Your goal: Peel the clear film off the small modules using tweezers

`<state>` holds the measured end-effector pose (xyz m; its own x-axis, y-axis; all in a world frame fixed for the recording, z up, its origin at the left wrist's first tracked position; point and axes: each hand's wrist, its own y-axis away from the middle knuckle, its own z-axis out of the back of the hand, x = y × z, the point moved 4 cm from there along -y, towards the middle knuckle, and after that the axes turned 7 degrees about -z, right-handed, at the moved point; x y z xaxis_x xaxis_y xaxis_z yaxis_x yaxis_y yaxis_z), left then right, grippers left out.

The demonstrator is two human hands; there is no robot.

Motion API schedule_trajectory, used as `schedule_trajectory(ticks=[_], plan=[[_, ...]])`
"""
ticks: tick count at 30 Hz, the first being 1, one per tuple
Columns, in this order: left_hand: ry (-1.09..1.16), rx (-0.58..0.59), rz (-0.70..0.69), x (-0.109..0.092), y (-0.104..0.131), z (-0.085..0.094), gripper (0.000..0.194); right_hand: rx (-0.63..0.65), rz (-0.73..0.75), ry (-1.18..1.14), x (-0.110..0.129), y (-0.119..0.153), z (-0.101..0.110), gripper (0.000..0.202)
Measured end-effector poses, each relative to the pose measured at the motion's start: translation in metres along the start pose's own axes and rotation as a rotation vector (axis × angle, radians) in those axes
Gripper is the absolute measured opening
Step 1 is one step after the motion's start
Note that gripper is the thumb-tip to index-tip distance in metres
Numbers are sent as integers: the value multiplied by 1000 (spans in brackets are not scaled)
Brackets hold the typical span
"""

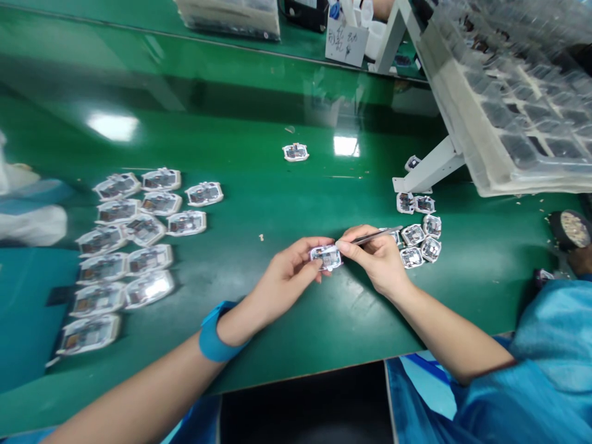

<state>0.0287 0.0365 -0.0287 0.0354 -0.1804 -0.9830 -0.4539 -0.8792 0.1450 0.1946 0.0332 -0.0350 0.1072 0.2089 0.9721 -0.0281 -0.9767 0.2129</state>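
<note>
My left hand (pixel 298 265) is closed round the edge of a small white-framed electronic unit (pixel 328 258), its thumb lying across the near left corner. Tweezers (pixel 377 235) are pinched in my right hand (pixel 377 256), their back end pointing right. The fingertips of that hand meet the top right corner of the unit, and the tweezer tips are too small to make out. Just beyond my right hand lies a group of similar units (pixel 413 234). Another single unit (pixel 296 152) rests farther back on the green table (pixel 259 327).
Many like units (pixel 148 259) lie in rows at the left, beside a teal mat (pixel 32 308). A white metal stand (pixel 432 165) carries clear plastic trays (pixel 522 111) at the right. A labelled white box (pixel 346 42) stands on the back shelf. A round dish (pixel 571 228) sits far right.
</note>
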Motion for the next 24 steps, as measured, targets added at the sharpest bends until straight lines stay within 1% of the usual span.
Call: schedule_trajectory(ticks=[6, 11, 18, 24], plan=[[-5, 14, -4, 1, -1, -1, 32, 19, -7, -51, -3, -1, 0, 18], [0, 7, 6, 0, -1, -1, 32, 28, -20, -59, -3, -1, 0, 20], [5, 32, -18, -2, -2, 1, 33, 71, 1, -76, 2, -3, -1, 16], [-4, 18, -19, -1, -1, 3, 34, 61, 11, -53, 3, -1, -2, 16]])
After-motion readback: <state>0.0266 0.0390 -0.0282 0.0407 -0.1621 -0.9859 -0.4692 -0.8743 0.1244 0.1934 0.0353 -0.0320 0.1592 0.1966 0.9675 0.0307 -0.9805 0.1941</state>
